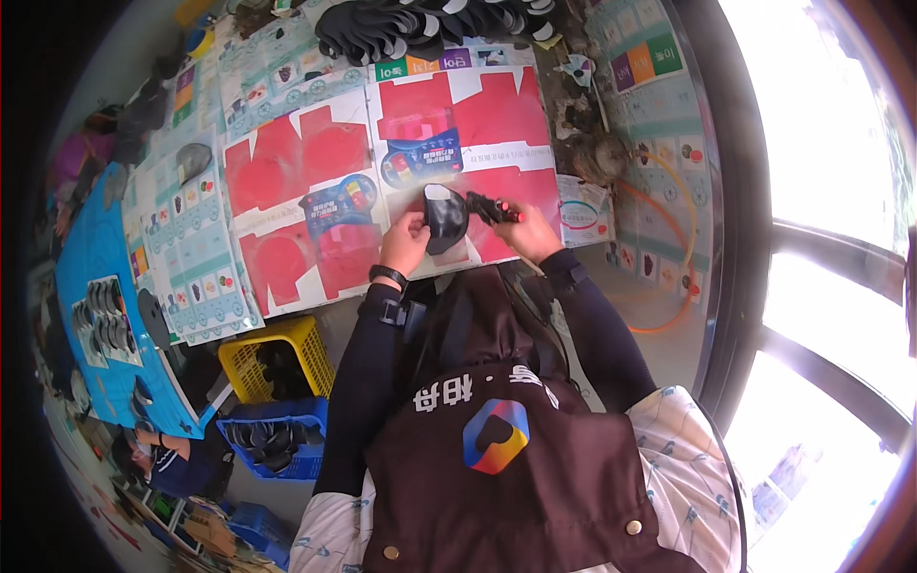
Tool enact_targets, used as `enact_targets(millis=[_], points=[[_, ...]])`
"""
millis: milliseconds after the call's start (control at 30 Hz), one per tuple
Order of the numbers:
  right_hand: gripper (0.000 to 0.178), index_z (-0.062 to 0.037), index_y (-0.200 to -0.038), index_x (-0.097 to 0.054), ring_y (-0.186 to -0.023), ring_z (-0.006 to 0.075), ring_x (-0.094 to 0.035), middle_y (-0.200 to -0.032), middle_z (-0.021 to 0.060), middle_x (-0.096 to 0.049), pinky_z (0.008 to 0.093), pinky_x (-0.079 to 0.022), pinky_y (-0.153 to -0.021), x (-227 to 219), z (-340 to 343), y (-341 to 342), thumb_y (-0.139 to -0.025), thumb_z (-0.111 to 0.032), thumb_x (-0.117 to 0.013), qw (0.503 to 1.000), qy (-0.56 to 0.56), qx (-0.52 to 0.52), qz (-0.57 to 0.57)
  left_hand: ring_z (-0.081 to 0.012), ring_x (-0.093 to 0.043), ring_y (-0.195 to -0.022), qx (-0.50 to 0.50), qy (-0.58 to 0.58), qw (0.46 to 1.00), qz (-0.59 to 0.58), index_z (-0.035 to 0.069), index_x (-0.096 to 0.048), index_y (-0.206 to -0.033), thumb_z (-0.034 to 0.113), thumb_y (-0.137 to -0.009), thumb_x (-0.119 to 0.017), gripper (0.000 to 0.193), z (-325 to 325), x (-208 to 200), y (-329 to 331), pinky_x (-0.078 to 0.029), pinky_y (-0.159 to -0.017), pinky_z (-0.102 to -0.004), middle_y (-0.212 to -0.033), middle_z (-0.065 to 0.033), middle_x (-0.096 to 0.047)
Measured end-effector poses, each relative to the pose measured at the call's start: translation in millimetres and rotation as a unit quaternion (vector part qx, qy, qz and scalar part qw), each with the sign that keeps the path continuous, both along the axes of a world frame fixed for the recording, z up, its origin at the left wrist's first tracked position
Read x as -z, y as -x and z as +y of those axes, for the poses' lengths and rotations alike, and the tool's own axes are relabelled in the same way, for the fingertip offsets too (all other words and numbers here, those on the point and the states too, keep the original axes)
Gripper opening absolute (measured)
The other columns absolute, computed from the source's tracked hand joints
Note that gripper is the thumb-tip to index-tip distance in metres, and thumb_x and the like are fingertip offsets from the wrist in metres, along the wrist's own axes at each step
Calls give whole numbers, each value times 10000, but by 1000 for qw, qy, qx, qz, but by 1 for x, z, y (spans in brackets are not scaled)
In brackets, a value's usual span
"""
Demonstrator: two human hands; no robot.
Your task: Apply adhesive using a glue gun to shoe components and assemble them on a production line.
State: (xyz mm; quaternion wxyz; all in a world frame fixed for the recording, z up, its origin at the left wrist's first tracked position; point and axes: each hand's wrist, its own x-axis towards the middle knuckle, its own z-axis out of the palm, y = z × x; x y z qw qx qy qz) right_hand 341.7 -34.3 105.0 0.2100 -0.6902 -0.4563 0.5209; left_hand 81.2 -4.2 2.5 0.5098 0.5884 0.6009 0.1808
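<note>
A curved, glossy black shoe piece [445, 222] with a pale patch at its far end is tilted up over the red-and-white printed sheets. The fingers of my left hand [407, 241] are closed on its left edge. My right hand [528, 232], just to the right, is wrapped round a black gun-shaped tool [490, 207] with red parts. The tool's front end points left, close to the shoe piece's right edge. My fingers hide part of its grip, and its exact kind is unclear.
Many similar black shoe pieces [401, 31] are heaped along the table's far edge. A grey rounded piece [194, 161] lies on the left. Orange hose [684, 239] loops at the right. Yellow [244, 370] and blue crates [313, 411] stand below left; another person [181, 461] works beyond.
</note>
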Motion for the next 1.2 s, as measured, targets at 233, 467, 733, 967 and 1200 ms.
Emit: enact_targets(millis=[233, 467, 733, 967, 1200], points=[[338, 6, -1088, -654, -809, 416, -634, -845, 237, -654, 417, -489, -750, 0, -20, -7, -780, -134, -656, 999, 14, -8, -40, -250, -718, -859, -7, -2, 1000, -5, 36, -667, -1146, 185, -886, -680, 300, -3, 1, -2, -566, -791, -371, -992, -126, -740], [304, 18, -1055, -636, -783, 390, -638, -818, 224, -640, 414, -480, -737, 7, -16, -2, -788, -124, -656, 998, -23, 49, 22, -242, -718, -896, -10, 3, 1000, 5, 33, -658, -1169, 169, -900, -673, 301, -1, -3, -2, -562, -813, -360, -1018, -116, -735], [299, 22, -1033, -620, -798, 441, -609, -818, 242, -630, 425, -477, -735, -8, -13, -1, -763, -102, -650, 999, -15, -15, -33, -231, -719, -932, -21, 5, 1000, 14, 41, -654, -1157, 155, -913, -670, 270, -5, -2, 4, -555, -833, -349, -1034, -102, -731], [384, -3, -1123, -648, -873, 447, -641, -880, 263, -659, 425, -493, -775, -5, -11, 4, -756, -112, -650, 997, 8, -69, -17, -224, -718, -913, -36, 15, 999, -4, 39, -671, -1127, 155, -911, -658, 246, -9, 8, 15, -558, -810, -344, -1005, -109, -736], [375, 0, -1111, -654, -836, 392, -668, -876, 222, -694, 423, -502, -780, -11, 8, 11, -762, -137, -664, 998, 15, -60, 35, -212, -717, -918, -80, 1, 996, -28, 40, -678, -1140, 165, -940, -643, 239, -11, 22, 49, -556, -800, -328, -1011, -108, -738]])
